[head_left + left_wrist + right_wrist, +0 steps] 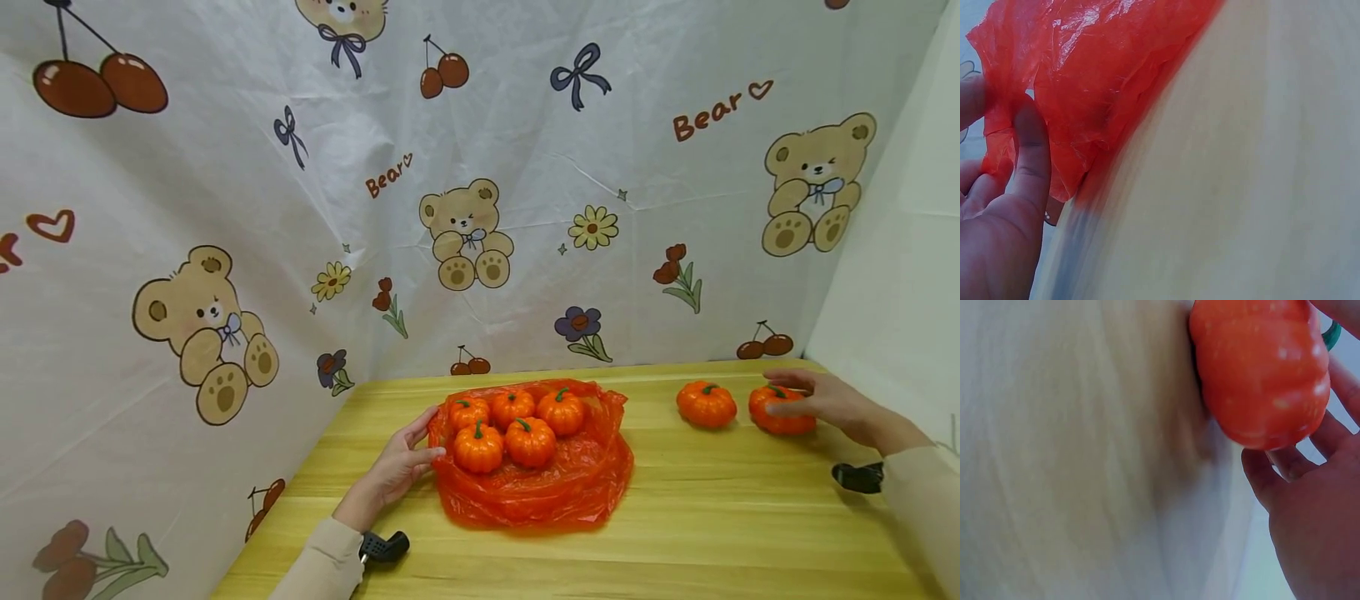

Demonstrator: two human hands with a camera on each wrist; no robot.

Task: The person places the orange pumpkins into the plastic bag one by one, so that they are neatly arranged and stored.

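Note:
A red plastic bag (532,500) lies with its mouth spread wide, several small orange pumpkins (531,442) with green stems inside it. My left hand (401,467) pinches the bag's left rim, and the left wrist view shows the thin film (1079,94) between thumb and fingers. On the right, my right hand (832,404) has its thumb and fingers curved round another small pumpkin (780,421), which sits on the table. In the right wrist view that pumpkin (1260,369) fills the grasp, part of it hidden by the fingers.
One more pumpkin (707,405) stands just left of the right hand. The wooden table (675,533) runs back to a white cloth (517,333) printed with bears, cherries and flowers. A pale wall (892,275) rises at the right.

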